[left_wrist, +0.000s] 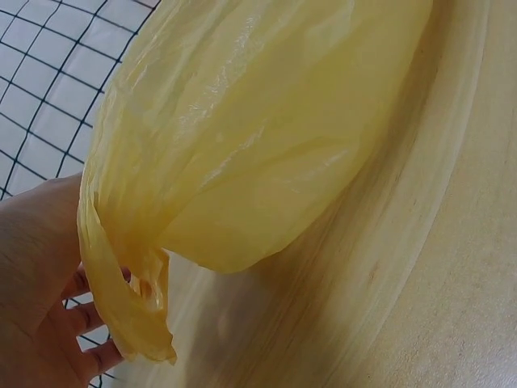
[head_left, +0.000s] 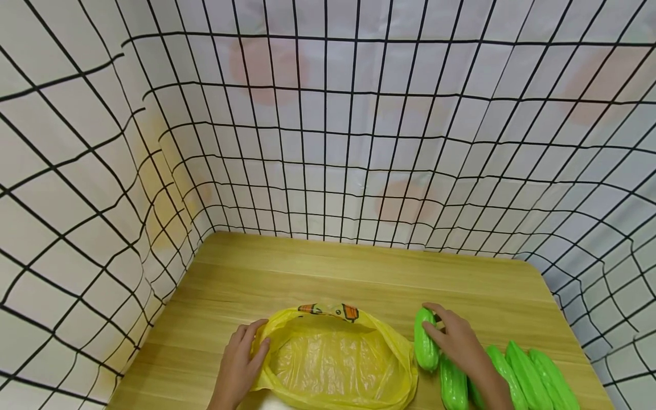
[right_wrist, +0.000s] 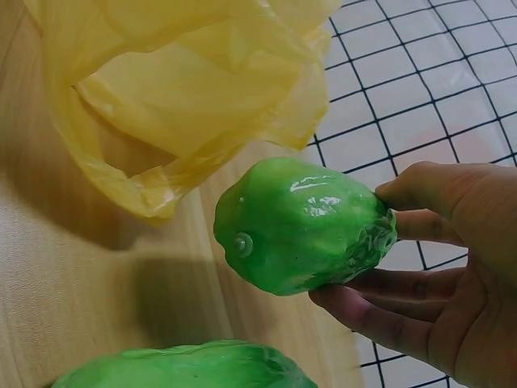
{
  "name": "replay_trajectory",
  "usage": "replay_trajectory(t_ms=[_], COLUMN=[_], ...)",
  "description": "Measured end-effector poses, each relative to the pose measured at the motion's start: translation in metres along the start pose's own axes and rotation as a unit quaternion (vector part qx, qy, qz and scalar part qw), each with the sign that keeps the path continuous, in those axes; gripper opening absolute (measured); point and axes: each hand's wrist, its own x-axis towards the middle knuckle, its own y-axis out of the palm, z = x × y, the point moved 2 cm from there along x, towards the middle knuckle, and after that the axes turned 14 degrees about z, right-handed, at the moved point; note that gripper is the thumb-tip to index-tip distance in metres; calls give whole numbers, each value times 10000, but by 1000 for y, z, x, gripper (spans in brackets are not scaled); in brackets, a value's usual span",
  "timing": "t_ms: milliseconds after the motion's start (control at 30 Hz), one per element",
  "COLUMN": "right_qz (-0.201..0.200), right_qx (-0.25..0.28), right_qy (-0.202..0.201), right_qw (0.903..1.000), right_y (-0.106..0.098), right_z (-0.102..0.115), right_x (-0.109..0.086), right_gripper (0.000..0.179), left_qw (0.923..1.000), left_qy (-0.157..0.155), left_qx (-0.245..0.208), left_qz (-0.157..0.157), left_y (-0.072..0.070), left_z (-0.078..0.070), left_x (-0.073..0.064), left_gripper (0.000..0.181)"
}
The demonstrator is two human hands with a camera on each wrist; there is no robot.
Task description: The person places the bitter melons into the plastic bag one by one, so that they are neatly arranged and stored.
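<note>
A yellow plastic bag (head_left: pixel 328 359) stands with its mouth spread wide on the table. At its left rim, my left hand (head_left: pixel 241 356) grips the film, thumb inside the mouth and fingers outside. In the left wrist view a bag handle (left_wrist: pixel 129 315) hangs down over those fingers. My right hand (head_left: pixel 456 339) holds a glossy green gourd (head_left: pixel 425 341) by one end, just right of the bag. Seen from the right wrist, this gourd (right_wrist: pixel 299 226) is lifted above the wood, its thick rounded end pointing away from the fingertips.
Several more green gourds (head_left: pixel 528 370) lie side by side at the front right, partly behind my right forearm. Beneath everything is a wooden table (head_left: pixel 307 262). A white backdrop with a black grid (head_left: pixel 348 114) rises at the back and both sides.
</note>
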Motion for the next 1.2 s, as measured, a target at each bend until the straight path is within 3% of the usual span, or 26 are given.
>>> replay_trajectory(t_ms=[900, 1200], right_qz=[29, -10], right_qx=[272, 353], right_qy=[150, 173], right_qw=[9995, 9992], right_y=[-16, -18], right_z=[18, 25], right_x=[-11, -13], right_gripper=[51, 51], left_qw=[9998, 9996], left_qy=[24, -98], left_qx=[186, 206], left_qz=[66, 162], left_y=[-2, -3], left_z=[-3, -4], left_x=[0, 0], left_gripper=[35, 35])
